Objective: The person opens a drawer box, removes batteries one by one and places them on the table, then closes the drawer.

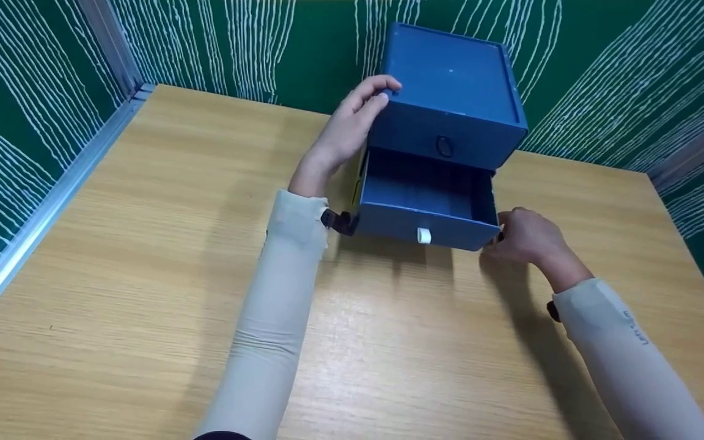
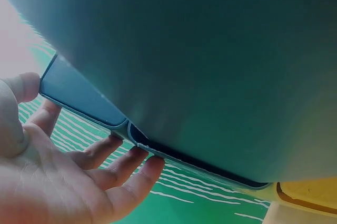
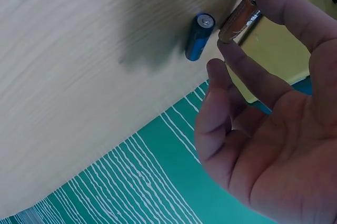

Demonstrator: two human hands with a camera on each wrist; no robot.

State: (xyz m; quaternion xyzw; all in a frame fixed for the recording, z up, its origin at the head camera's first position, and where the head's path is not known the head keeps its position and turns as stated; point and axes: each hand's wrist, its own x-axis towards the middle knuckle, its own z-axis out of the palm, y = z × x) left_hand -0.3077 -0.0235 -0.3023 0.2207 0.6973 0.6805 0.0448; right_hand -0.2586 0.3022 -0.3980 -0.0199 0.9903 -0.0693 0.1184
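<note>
- We are finding the drawer unit (image 1: pixel 450 73) standing on the wooden surface (image 1: pixel 144 275), its upper drawer (image 1: pixel 407 131) in and its lower drawer (image 1: pixel 388 221) pulled out, so we are marking the opening as done.
- We are observing the left hand (image 1: pixel 349 122) resting against the unit's upper left edge, fingers spread and slightly bent, thumb at the corner; we are judging this as steadying.
- We are recording the right hand (image 1: pixel 526 235) low beside the lower drawer, pinching an orange battery (image 3: pixel 239 20) end to end between thumb and index finger; the other fingers are curling loosely.
- We are logging that battery as taken in hand, near a yellow panel (image 3: pixel 279 50); whether its lower end is touching the surface, we cannot tell.
- We are noting a blue battery (image 3: pixel 197 42) standing upright on the surface just beside it, not held by either hand.
- We are seeing neither battery in the visible part of the lower drawer.
- We are listing as outstanding: the orange battery is not released, the blue one is not picked up, and the lower drawer is not pushed in.
</note>
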